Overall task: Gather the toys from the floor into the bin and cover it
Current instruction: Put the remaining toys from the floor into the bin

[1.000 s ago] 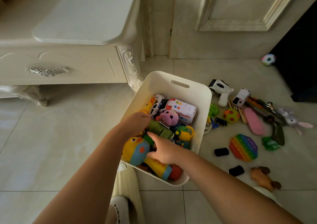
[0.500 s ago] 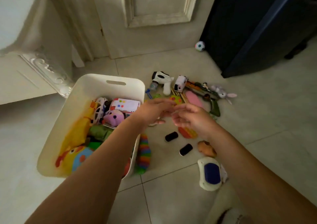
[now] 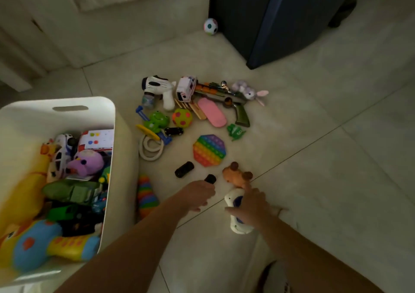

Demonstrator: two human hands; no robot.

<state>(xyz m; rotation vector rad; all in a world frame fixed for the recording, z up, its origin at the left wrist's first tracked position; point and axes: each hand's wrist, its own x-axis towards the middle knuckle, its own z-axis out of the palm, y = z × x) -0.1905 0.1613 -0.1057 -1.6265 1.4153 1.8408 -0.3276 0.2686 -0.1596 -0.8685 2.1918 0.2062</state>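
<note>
The white bin [image 3: 125, 158] stands at the left, packed with toys, among them a purple plush [image 3: 88, 162] and a yellow and blue toy [image 3: 38, 245]. To its right, several toys lie on the tiled floor: a rainbow pop-it [image 3: 210, 150], a brown plush [image 3: 238, 176], a black toy car [image 3: 184, 169], a spotted ball [image 3: 182, 117], a toy gun [image 3: 224, 95]. My left hand [image 3: 197, 195] is closed on a second small black toy [image 3: 210, 178] at floor level. My right hand [image 3: 253, 209] grips a white and blue toy [image 3: 233, 200]. No lid is in view.
A dark cabinet [image 3: 280, 18] stands at the back right, with a small dotted ball [image 3: 210, 26] at its corner. A cream door and wall run along the back. A rainbow striped toy [image 3: 146, 196] leans against the bin's outer wall. My socked foot [image 3: 276, 279] is at the bottom edge.
Both hands left the bin, moved right over the floor toys and dropped to the floor. The left closed on the small black toy, the right on the white and blue one. The view panned right.
</note>
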